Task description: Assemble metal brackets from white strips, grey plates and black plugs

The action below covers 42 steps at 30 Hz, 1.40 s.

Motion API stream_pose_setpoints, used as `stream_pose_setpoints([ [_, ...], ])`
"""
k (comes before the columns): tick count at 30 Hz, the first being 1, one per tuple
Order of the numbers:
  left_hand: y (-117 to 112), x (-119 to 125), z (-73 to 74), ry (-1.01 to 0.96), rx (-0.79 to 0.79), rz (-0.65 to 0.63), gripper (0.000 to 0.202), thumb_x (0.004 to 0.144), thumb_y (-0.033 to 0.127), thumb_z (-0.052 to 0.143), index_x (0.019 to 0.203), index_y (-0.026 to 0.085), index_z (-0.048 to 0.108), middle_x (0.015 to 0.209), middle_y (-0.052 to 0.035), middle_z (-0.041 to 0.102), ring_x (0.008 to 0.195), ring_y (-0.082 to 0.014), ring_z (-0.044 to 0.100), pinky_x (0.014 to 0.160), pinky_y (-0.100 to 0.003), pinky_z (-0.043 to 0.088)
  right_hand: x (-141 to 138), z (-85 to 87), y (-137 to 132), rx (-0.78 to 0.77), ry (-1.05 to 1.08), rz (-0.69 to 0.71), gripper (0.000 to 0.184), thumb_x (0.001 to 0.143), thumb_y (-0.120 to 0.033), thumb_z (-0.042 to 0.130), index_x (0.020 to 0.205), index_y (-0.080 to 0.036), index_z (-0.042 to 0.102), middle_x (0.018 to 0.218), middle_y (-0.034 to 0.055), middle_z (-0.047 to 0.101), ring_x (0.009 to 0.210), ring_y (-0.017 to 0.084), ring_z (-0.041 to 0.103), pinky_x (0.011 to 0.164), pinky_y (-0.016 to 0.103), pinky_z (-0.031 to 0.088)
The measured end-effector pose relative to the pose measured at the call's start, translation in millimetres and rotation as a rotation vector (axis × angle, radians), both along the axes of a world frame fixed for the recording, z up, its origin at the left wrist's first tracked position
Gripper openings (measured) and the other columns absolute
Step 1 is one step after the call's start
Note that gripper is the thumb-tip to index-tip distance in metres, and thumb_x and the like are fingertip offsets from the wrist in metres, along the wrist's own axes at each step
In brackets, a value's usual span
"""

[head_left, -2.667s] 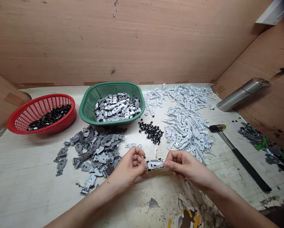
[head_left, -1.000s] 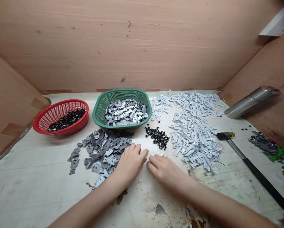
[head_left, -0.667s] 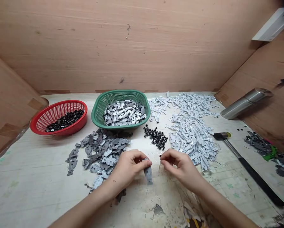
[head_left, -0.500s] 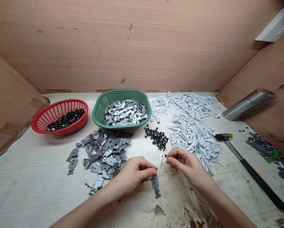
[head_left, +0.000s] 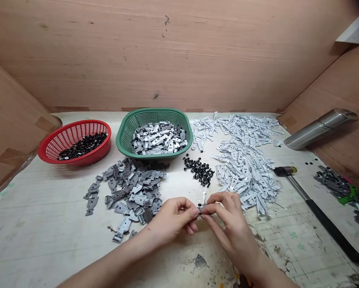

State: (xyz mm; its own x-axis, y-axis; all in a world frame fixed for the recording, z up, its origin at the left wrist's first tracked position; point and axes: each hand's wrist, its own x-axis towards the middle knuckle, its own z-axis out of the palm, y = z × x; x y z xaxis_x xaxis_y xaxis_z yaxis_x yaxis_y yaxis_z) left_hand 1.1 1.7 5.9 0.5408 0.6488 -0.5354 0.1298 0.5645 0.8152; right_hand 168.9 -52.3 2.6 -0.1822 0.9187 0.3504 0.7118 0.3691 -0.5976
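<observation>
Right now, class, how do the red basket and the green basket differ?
The red basket is rounder and looks smaller; the green basket is squarer, with rounded corners. The red basket holds small black parts, the green basket grey and white metal pieces. The red basket stands left of the green basket. Both are open plastic mesh, upright on the table.

My left hand (head_left: 173,218) and right hand (head_left: 227,224) meet fingertip to fingertip in front of the green basket (head_left: 123,134), on my side of it. Each pinches the same small grey part (head_left: 200,207) between thumb and forefinger, with the other fingers loosely curled. My bare forearms angle in toward each other.
</observation>
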Motion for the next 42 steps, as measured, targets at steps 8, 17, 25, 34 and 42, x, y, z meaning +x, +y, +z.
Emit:
stream_pose_setpoints([
  [8, -0.3, 2.8, 1.1, 0.055, -0.029, 0.020, 0.030, 0.072, 0.044, 0.062, 0.071, 0.016, 0.051, 0.051, 0.0022, 0.060, 0.043, -0.0065, 0.051, 0.045, -0.018, 0.035, 0.4, 1.9, 0.3, 0.048, -0.041, 0.023, 0.014, 0.085, -0.012, 0.051, 0.084, -0.022, 0.061, 0.095, 0.0075, 0.052, 0.094, 0.024, 0.044, 0.079, 0.041, 0.038],
  [17, 2.3, 0.1, 0.5, 0.118, 0.060, 0.019, 0.027, 0.076, 0.042, 0.057, 0.069, 0.017, 0.049, 0.051, 0.0030, 0.056, 0.045, -0.0074, 0.049, 0.047, -0.020, 0.039, 46.1, 1.1, 46.4, -0.014, -0.195, 0.020, 0.010, 0.087, -0.015, 0.049, 0.088, -0.020, 0.057, 0.084, 0.0063, 0.056, 0.081, 0.021, 0.052, 0.067, 0.033, 0.044],
  [25, 2.9, -0.1, -0.8, 0.142, 0.055, 0.020, 0.027, 0.075, 0.041, 0.056, 0.068, 0.017, 0.048, 0.050, 0.0031, 0.055, 0.046, -0.0078, 0.048, 0.048, -0.020, 0.039, 39.3, -30.8, 78.4, 0.058, -0.443, 0.173, 0.019, 0.086, -0.010, 0.043, 0.072, -0.017, 0.054, 0.074, 0.0053, 0.052, 0.071, 0.018, 0.047, 0.059, 0.027, 0.037],
  [34, 3.9, 0.4, -0.9, 0.147, 0.080, 0.042, 0.027, 0.074, 0.042, 0.057, 0.067, 0.017, 0.049, 0.050, 0.0041, 0.052, 0.047, -0.0089, 0.048, 0.048, -0.021, 0.039, 39.8, 11.9, 44.5, -0.262, 0.109, 0.136, 0.011, 0.089, -0.019, 0.046, 0.079, -0.019, 0.051, 0.073, 0.0008, 0.051, 0.064, 0.012, 0.048, 0.056, 0.023, 0.041],
  [42, 2.5, 0.8, -1.6, 0.142, 0.095, 0.046, 0.028, 0.075, 0.042, 0.057, 0.067, 0.017, 0.049, 0.050, 0.0041, 0.051, 0.047, -0.0088, 0.047, 0.048, -0.021, 0.039, 39.4, 3.4, 16.5, -0.170, -0.003, 0.226, 0.012, 0.088, -0.012, 0.042, 0.084, -0.018, 0.052, 0.077, 0.0029, 0.050, 0.069, 0.015, 0.049, 0.059, 0.026, 0.040],
])
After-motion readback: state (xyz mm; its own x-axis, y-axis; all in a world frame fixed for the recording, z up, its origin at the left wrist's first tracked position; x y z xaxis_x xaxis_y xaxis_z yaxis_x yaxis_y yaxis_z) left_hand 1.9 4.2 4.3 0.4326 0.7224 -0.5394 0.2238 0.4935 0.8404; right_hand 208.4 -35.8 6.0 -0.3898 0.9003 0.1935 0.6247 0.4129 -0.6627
